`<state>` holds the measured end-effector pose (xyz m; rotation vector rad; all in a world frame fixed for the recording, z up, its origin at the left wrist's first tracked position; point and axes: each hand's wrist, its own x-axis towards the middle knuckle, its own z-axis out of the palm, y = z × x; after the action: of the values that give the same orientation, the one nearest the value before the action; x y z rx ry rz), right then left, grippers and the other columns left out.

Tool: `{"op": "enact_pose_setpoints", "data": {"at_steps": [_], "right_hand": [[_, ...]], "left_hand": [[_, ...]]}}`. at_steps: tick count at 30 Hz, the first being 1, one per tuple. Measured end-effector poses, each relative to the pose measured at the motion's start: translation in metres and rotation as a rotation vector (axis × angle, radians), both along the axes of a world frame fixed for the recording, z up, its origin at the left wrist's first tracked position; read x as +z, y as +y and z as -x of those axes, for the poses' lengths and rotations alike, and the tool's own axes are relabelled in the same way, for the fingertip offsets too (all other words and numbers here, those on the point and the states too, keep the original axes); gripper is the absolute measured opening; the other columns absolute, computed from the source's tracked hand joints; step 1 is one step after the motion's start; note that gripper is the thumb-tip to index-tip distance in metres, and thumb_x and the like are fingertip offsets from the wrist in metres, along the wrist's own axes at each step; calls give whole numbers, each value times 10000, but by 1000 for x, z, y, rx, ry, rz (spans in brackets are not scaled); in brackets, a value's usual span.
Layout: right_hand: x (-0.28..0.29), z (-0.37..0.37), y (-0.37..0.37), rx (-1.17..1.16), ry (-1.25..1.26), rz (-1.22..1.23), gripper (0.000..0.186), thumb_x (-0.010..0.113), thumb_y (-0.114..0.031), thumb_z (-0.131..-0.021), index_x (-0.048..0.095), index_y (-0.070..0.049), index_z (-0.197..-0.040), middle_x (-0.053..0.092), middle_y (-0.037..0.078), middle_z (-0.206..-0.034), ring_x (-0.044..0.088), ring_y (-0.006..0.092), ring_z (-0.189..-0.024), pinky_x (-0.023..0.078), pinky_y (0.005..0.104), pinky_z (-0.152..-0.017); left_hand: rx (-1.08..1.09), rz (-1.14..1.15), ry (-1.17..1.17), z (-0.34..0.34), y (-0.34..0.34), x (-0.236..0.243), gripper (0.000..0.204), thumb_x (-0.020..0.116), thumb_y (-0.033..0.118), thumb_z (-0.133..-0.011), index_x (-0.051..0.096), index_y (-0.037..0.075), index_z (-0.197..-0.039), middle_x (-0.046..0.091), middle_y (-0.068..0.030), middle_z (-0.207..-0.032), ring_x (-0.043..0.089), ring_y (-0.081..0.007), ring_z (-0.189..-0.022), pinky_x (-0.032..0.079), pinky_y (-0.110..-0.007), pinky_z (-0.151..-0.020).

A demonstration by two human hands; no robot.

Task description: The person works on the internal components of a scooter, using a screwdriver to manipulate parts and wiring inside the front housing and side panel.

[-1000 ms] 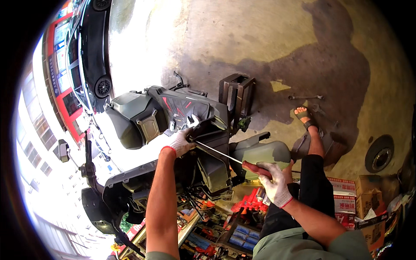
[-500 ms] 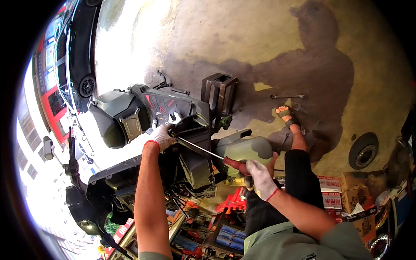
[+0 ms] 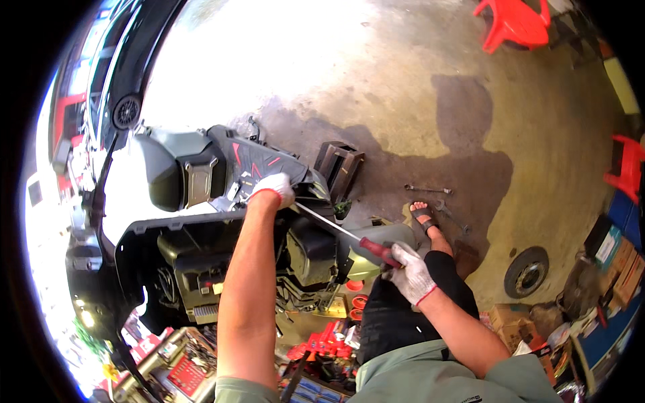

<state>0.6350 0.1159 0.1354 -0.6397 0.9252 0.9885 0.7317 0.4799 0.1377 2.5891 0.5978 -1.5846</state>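
Observation:
My right hand [image 3: 413,272], in a white glove, is closed round the red handle of a screwdriver [image 3: 381,251]. Its long metal shaft slants up and left toward my left hand [image 3: 275,189]. That hand, also gloved, is curled at the edge of a dark panel with red stripes [image 3: 259,160] on a partly stripped scooter [image 3: 191,269]. The glove hides the shaft's tip and whatever the left fingers grip. Below the left forearm, the scooter's open body shows dark inner parts. A dark rear box with a metal plate [image 3: 199,183] lies left of the striped panel.
A brown metal stand [image 3: 339,168] is beyond the scooter. Wrenches [image 3: 430,189] lie near my sandalled foot [image 3: 422,215]. A small wheel [image 3: 527,272] lies at right, near cardboard boxes [image 3: 514,322]. A red chair [image 3: 514,25] stands far right; tools crowd the lower edge.
The view has shifted, bringing red chairs into sight at right. Against the scooter, my left hand has moved right and up along the striped panel. The screwdriver stays in my right hand.

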Motion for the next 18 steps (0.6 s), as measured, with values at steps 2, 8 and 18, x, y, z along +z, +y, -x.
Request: {"op": "enact_pose_setpoints", "data": {"at_steps": [2,8,18], "right_hand": [[1,0,6,50,-225,107,227,594,-166,-981,594,-49,-1175,633,84,-1001,611,161,-719,481,291,-631],[-24,-7,-5,118,181,17,274,525,-345,-1011,592,-88,-1081,602,80,-858,561,198,-601,443,342,-519],[-42,-32,-24,239,467,-335,365,494,-374,-1019,565,-56,-1182,643,146,-944,613,228,-691,496,366,-611]], "left_hand": [[147,60,-440,-8,-16,19,353,558,182,-854,666,23,-1150,684,-242,-1096,652,-395,-1057,509,-453,-904],[652,345,-1432,13,-78,49,202,569,36,-908,630,-15,-1094,690,-156,-990,671,-287,-935,511,-348,-877],[1459,10,-1034,106,-131,23,511,592,64,-964,406,-39,-1428,575,-156,-1296,601,-181,-1094,503,-295,-931]]}}
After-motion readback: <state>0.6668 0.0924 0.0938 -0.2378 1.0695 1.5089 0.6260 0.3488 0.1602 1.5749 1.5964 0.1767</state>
